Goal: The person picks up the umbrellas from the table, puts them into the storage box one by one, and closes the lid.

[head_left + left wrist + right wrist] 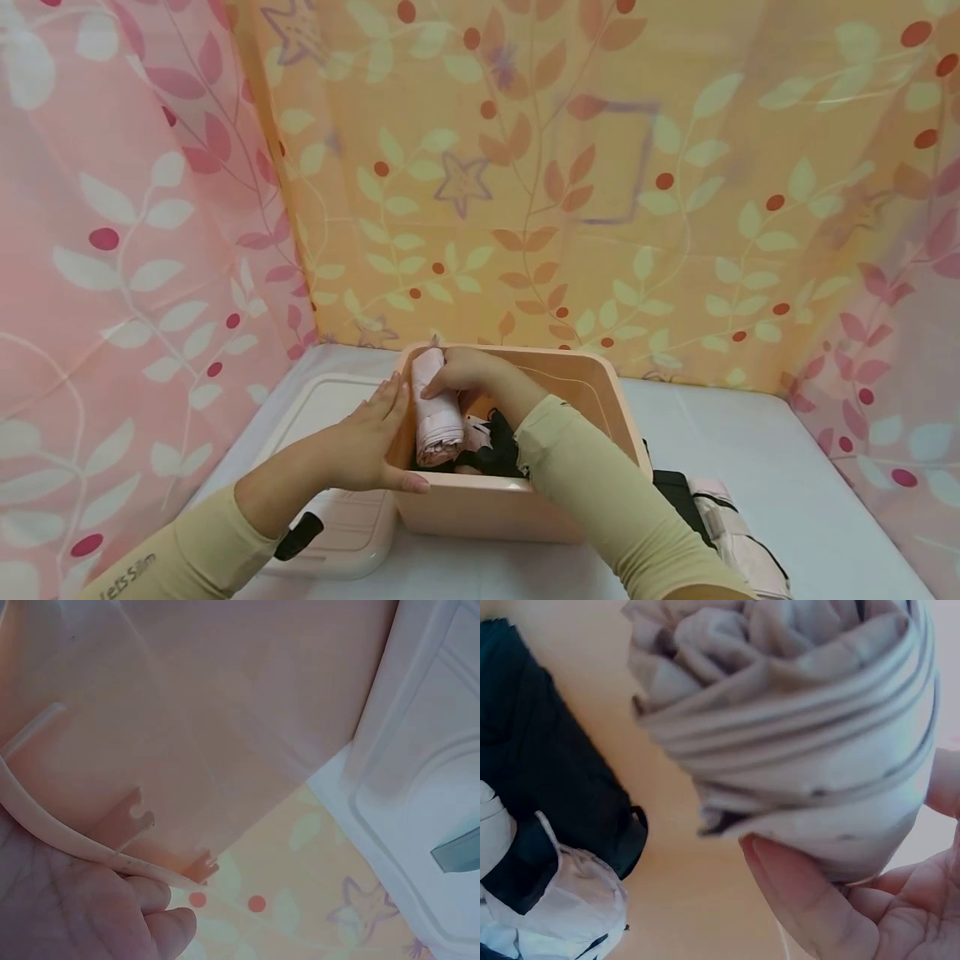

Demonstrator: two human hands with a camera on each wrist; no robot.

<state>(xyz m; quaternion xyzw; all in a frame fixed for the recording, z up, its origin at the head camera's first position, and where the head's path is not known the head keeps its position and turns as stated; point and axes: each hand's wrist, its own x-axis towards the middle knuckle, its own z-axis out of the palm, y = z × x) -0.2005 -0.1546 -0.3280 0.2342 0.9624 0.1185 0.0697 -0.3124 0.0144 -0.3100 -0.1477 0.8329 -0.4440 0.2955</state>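
Observation:
My right hand (480,373) grips a rolled-up pale pink cloth bundle (438,421) inside the left end of a peach plastic bin (487,507). In the right wrist view the thumb (802,900) presses the bundle's side, and its layered, crumpled end faces the camera. My left hand (360,446) rests against the bin's left side, fingers straight along the rim and thumb over the front corner. Lower in the bin lie a black cloth bundle (547,750) with a small loop and a pale pink and black one (585,892).
The bin's pale lid (348,537) lies on the white table to the left, partly behind my left arm. Right of the bin are a black folded item (678,498) and a pale pink bundle (727,529) with black straps. Patterned curtains (525,167) enclose the table.

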